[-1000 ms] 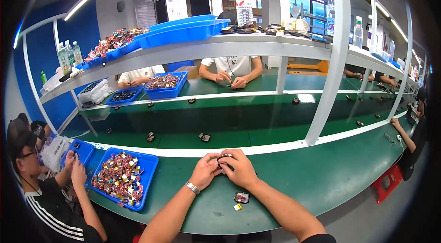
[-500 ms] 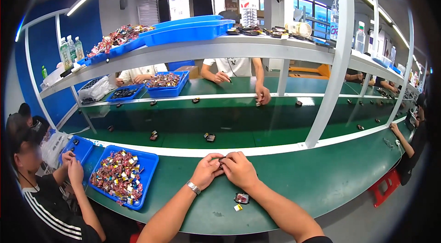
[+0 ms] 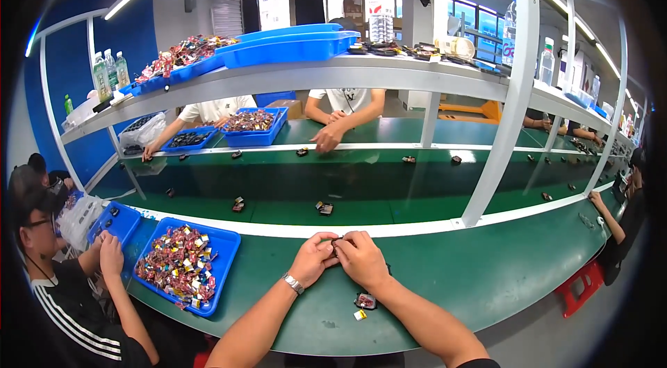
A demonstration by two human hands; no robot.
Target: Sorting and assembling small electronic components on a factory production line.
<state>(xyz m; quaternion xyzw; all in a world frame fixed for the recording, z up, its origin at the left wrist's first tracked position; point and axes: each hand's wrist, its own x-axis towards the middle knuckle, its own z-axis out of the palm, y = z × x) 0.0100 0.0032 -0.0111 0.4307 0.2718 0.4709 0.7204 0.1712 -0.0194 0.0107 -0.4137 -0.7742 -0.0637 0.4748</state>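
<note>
Over the green worktop, my left hand (image 3: pixel 315 259) and my right hand (image 3: pixel 363 261) meet with fingertips pinched together. Between them is a small dark part (image 3: pixel 336 246), mostly covered by the fingers; its exact kind cannot be made out. A metal-banded watch (image 3: pixel 293 284) is on my left wrist. Beside my right forearm lies a small black casing (image 3: pixel 365 301) with reddish and silvery insides, face up on the table. Just below it sits a small yellow-and-white piece (image 3: pixel 360 314).
Left of my arms stands a blue tray (image 3: pixel 226 257) heaped with small red, yellow and white parts. A white rail (image 3: pixel 278 230) separates the worktop from a dark green belt (image 3: pixel 361 194) carrying scattered casings. A white post (image 3: pixel 501 125) and shelf rise ahead. Co-workers sit left, right and opposite.
My hands stay nearly in place, fingers still on the dark part. Opposite, a co-worker's hand has moved left along the belt, away from a casing. Another person's arm now reaches toward the belt.
</note>
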